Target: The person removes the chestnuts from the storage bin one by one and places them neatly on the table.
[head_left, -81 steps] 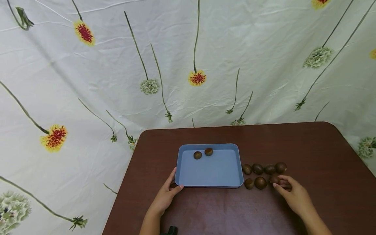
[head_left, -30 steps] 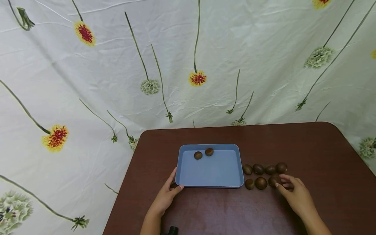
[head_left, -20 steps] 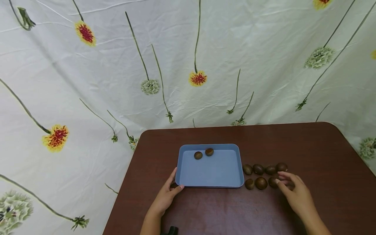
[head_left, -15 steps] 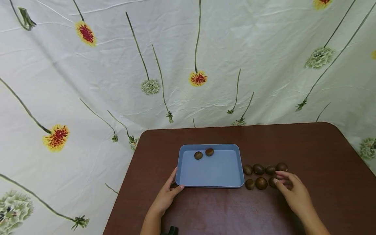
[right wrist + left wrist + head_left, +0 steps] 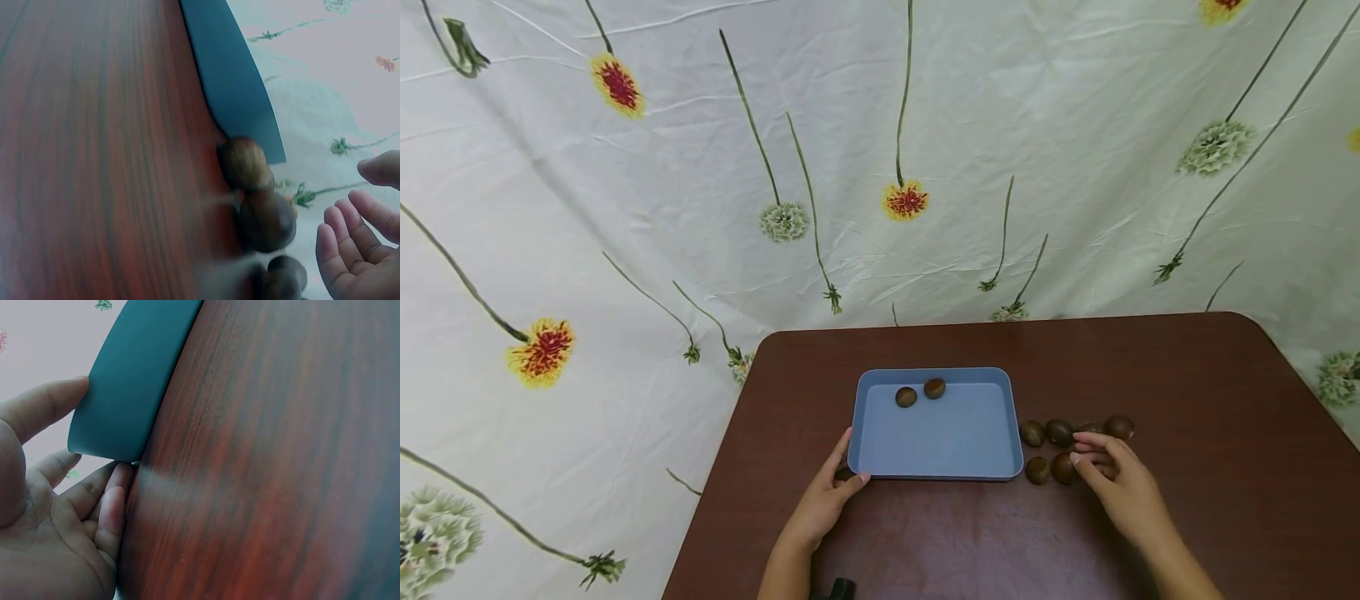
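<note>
A blue tray (image 5: 940, 433) lies on the table with two chestnuts (image 5: 906, 397) near its far side. My left hand (image 5: 817, 504) grips its near left corner, thumb on the front edge and a finger along the left side. In the left wrist view the other fingers curl low beside the tray wall. To the right of the tray, several more chestnuts (image 5: 1032, 432) sit in two rows. My right hand (image 5: 1120, 487) hovers over the near row, fingers spread and bent, close to a chestnut (image 5: 1063, 469). In the right wrist view nothing is between those fingers. The hand partly covers chestnuts behind and beneath it.
The brown wooden table (image 5: 970, 542) has rounded far corners. Behind it hangs a white cloth (image 5: 850, 167) printed with flowers. A small black object (image 5: 842, 588) shows at the bottom edge, beside the left forearm.
My right hand has released the rightmost chestnut of the near row and shifted left, to beside the neighbouring chestnut. The left hand, the tray and its two chestnuts stay put.
</note>
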A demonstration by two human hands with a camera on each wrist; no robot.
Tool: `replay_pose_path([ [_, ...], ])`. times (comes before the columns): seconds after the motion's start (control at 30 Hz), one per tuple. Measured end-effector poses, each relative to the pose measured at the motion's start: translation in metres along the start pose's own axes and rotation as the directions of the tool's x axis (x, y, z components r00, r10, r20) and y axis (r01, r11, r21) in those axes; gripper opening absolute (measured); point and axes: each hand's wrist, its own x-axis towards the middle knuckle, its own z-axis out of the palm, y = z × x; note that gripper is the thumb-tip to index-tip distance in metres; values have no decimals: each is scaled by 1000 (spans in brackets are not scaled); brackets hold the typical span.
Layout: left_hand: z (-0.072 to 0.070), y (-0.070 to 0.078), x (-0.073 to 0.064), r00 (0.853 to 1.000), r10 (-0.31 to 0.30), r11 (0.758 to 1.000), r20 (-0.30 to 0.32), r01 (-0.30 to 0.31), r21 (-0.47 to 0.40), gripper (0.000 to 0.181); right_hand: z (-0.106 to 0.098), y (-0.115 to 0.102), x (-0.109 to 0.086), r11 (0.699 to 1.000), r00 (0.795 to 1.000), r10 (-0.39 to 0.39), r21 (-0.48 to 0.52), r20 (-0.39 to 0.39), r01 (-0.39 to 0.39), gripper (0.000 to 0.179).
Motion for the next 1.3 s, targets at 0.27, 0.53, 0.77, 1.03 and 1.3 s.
replay_pose_path([
  [0.27, 0, -1, 1, 1000, -3, 1000, -4, 3, 2, 81, 18, -10, 5, 998, 999, -49, 30, -6, 49, 33],
  [0.53, 0, 0, 0, 1000, -7, 1000, -2, 7, 1, 81, 36, -20, 10, 990, 993, -118, 85, 31, 115, 31],
  [0.77, -1, -1, 0, 1000, -8, 1000, 1, 8, 22, 81, 48, -33, 16, 984, 987, -113, 149, 115, 96, 37],
  [1.03, 0, -2, 1, 1000, -14, 999, 0, 14, 33, 82, 65, -44, 26, 986, 977, -87, 157, 194, 56, 42],
  [1.3, 0, 0, 0, 1000, -13, 1000, -4, 13, 28, 81, 86, -50, 40, 986, 965, -80, 162, 251, 40, 45],
])
